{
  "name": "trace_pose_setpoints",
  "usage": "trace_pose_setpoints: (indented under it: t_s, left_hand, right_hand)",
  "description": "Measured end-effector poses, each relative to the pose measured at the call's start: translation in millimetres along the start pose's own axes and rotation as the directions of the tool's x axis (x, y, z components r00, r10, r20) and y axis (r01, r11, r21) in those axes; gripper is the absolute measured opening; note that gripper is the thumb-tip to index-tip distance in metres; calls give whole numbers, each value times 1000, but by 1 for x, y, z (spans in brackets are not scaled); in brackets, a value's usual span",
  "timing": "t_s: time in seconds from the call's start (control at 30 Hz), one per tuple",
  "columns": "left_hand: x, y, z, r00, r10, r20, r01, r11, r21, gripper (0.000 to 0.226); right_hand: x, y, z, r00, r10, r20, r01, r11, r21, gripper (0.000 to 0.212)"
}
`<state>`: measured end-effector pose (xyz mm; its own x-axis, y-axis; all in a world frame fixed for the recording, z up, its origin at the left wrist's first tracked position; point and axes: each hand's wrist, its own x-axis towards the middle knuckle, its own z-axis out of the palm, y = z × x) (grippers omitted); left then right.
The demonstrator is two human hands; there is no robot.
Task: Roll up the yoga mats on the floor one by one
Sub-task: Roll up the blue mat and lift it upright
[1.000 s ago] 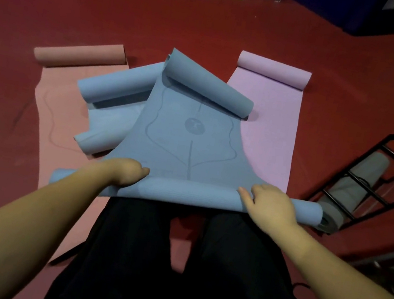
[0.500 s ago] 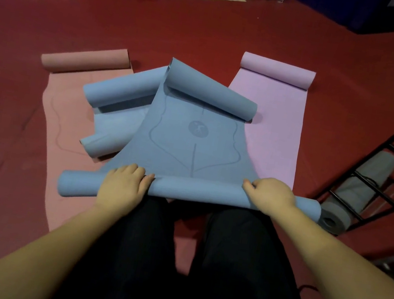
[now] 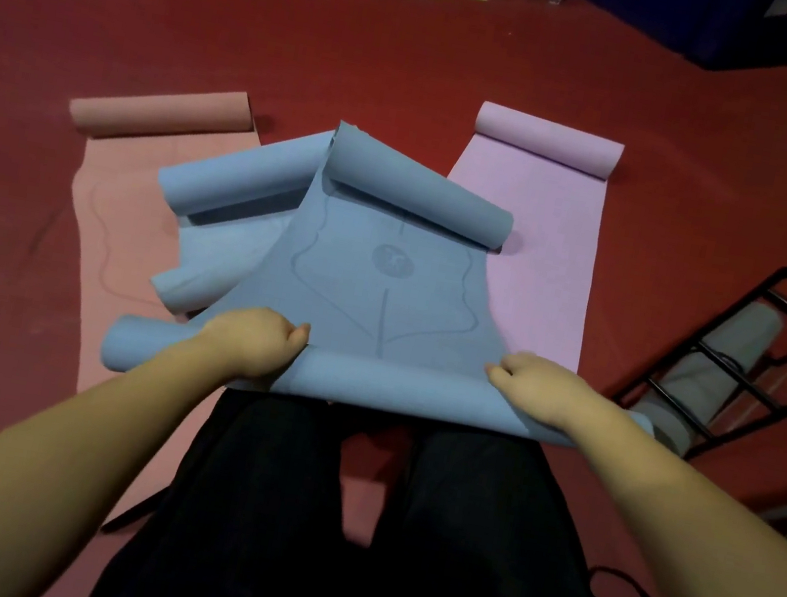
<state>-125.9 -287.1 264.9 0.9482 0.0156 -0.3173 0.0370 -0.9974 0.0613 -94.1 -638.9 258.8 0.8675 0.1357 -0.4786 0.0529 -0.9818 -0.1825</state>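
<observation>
Under both hands, the blue mat's [image 3: 384, 291] near roll [image 3: 376, 388] has grown slightly fatter than a second ago. The left hand [image 3: 255, 339] has slid outward and the right hand [image 3: 541, 385] sits further over it, fingers of both curled round the roll. Ahead of them most of the mat lies flat, overlapping the pink mat [image 3: 547, 251], so rolling has barely begun.

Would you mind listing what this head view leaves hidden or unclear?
- Fingertips of left hand and right hand: curled over the blue mat roll.
- Lighter blue mat: partly under the blue one.
- Grey roll: behind the black rack.
</observation>
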Motion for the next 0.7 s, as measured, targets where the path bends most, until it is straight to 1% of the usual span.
trace_pose_setpoints:
  t_s: [0.07, 0.13, 0.2, 0.27, 0.33, 0.43, 0.5, 0.57, 0.63, 0.7]
  left_hand:
    - [7, 0, -3, 997, -21, 79, 23, 999, -29, 60]
    - [14, -1, -6, 988, -34, 154, 43, 998, -56, 58]
    - [21, -2, -6, 976, -43, 212, 61, 995, -81, 56]
    - [29, -5, -4, 966, -47, 255, 76, 991, -107, 56]
    - [35, -6, -1, 961, -42, 273, 77, 990, -119, 55]
    - [41, -9, 4, 961, -27, 274, 64, 990, -128, 54]
    - [40, -12, 9, 966, 13, 260, 16, 994, -111, 54]
    - [33, -13, 11, 985, 47, 163, -25, 991, -132, 51]
    - [21, -11, 14, 998, 50, -47, -54, 993, -107, 44]
    - [7, -8, 22, 961, 53, -272, -73, 995, -64, 42]
  right_hand:
    - [-1, -4, 5, 979, -49, -197, 55, 998, 24, 39]
    - [-5, -10, 12, 926, -69, -371, 61, 998, -35, 40]
    - [-13, -13, 24, 868, -111, -483, 70, 992, -103, 44]
    - [-20, -11, 38, 828, -157, -538, 93, 985, -145, 49]
    - [-22, -6, 49, 810, -169, -562, 96, 983, -157, 55]
    - [-18, -7, 51, 819, -138, -557, 65, 987, -149, 57]
    - [-13, -10, 47, 822, -125, -556, 48, 987, -151, 58]
    - [-9, -12, 42, 824, -132, -551, 52, 986, -159, 60]
    - [-6, -14, 36, 828, -136, -544, 45, 983, -178, 57]
    - [0, -16, 33, 846, -112, -521, 25, 985, -171, 51]
